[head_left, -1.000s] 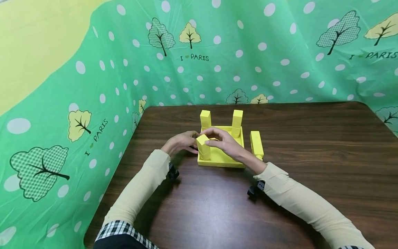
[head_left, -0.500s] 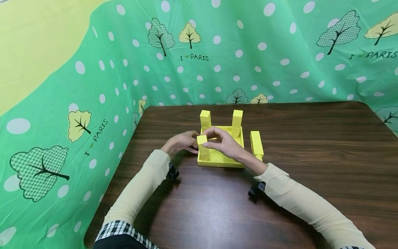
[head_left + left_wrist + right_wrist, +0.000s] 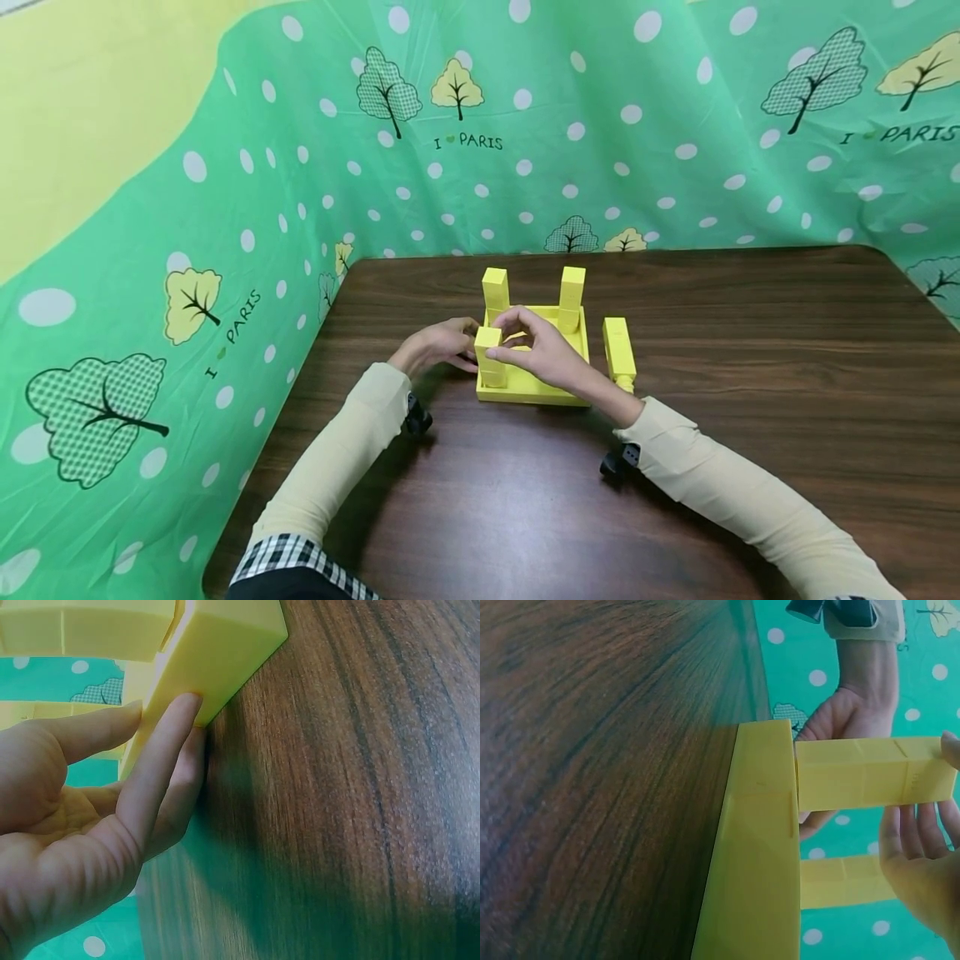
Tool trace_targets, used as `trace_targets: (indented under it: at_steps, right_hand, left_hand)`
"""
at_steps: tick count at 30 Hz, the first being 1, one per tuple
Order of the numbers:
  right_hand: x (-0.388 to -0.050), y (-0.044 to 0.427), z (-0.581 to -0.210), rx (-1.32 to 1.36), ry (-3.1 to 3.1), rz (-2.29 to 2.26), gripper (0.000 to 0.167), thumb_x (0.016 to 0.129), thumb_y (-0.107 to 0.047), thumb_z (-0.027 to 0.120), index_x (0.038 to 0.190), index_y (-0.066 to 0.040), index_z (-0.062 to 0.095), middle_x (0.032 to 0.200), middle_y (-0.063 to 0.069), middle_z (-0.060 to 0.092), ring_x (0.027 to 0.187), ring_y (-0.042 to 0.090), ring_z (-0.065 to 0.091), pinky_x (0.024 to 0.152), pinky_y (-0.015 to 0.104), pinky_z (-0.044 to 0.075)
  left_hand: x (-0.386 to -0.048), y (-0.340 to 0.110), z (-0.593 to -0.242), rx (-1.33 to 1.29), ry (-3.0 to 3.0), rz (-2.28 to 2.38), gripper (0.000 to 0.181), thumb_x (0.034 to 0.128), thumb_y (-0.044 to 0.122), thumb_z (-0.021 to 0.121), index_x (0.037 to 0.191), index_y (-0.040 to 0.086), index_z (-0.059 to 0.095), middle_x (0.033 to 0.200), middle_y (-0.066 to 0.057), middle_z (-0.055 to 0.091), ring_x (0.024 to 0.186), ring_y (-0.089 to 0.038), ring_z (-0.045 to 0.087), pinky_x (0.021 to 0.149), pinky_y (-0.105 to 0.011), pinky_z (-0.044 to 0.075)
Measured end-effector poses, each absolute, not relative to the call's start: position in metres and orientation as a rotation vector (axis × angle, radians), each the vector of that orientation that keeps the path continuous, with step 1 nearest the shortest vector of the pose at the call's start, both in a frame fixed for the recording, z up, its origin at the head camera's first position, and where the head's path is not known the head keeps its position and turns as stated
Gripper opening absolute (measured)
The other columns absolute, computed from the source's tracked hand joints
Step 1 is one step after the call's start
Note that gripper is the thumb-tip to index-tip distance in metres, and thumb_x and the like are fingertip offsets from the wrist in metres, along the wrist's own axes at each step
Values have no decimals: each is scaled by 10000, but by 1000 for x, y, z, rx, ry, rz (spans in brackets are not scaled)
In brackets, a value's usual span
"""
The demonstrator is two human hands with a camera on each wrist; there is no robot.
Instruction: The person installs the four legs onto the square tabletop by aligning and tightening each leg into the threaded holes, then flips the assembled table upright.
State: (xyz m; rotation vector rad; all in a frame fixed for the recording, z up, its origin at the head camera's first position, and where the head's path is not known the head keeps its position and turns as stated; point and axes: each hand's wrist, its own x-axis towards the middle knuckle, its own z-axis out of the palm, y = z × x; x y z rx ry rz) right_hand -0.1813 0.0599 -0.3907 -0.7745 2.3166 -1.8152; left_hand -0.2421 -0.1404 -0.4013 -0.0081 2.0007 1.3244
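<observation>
In the head view a shallow square yellow tray-like base (image 3: pixel 534 395) lies on the table, with square yellow posts standing at corners. My right hand (image 3: pixel 546 350) pinches the top of the near-left post (image 3: pixel 492 364) between thumb and fingers. Upright in its corner, that post meets the base, as the right wrist view shows. My left hand (image 3: pixel 442 343) holds the base's left rim, fingers (image 3: pixel 166 754) against the outer wall and thumb at the edge. Two more posts, the far-left post (image 3: pixel 496 288) and far-right post (image 3: pixel 572 292), stand upright.
A loose yellow post (image 3: pixel 618 348) lies right of the base, a narrower knobbed end toward me. Dark wood table (image 3: pixel 750 350) surrounds everything. Behind and to the left hangs a green dotted cloth (image 3: pixel 525 192).
The near-left post has turned about its length, from cornerwise to square with the base. My right fingers shifted slightly around its top. My left hand has kept its place.
</observation>
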Motion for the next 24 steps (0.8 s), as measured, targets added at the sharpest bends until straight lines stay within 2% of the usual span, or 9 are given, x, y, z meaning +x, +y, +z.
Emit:
trace_targets:
  at_steps: [8,13,21,24]
  right_hand:
    - [-179,61,-391,-782,2339,-1806,351,847,-272,742,1104,-132,549,1128,38,547,1007,200,558,923,402,510]
    - [-178,62,-391,-804,2312,-1805,348,880,-246,706,1160,-121,541,1167,53,542,1044,210,556,941,414,491]
    - [-179,63,-389,-804,2179,-1848,332,964,-182,575,1274,-71,534,1319,94,517,1222,252,496,1022,446,438]
    - [-180,64,-389,-811,2127,-1849,356,977,-191,545,1319,-91,535,1379,79,500,1294,244,446,1072,473,391]
  left_hand:
    - [-241,-140,-400,4,1995,1328,424,954,7,492,1354,4,350,1209,-193,468,969,-256,583,813,-348,595]
    - [-241,-140,-401,5,1995,1324,409,969,13,469,1357,-2,342,1154,-190,494,934,-239,582,808,-342,595]
    - [-241,-140,-401,15,1989,1328,394,982,19,448,1361,-4,342,1160,-196,515,957,-245,606,814,-348,595]
    - [-241,-140,-400,21,1988,1324,392,983,23,448,1361,0,346,1181,-206,524,984,-262,624,819,-355,594]
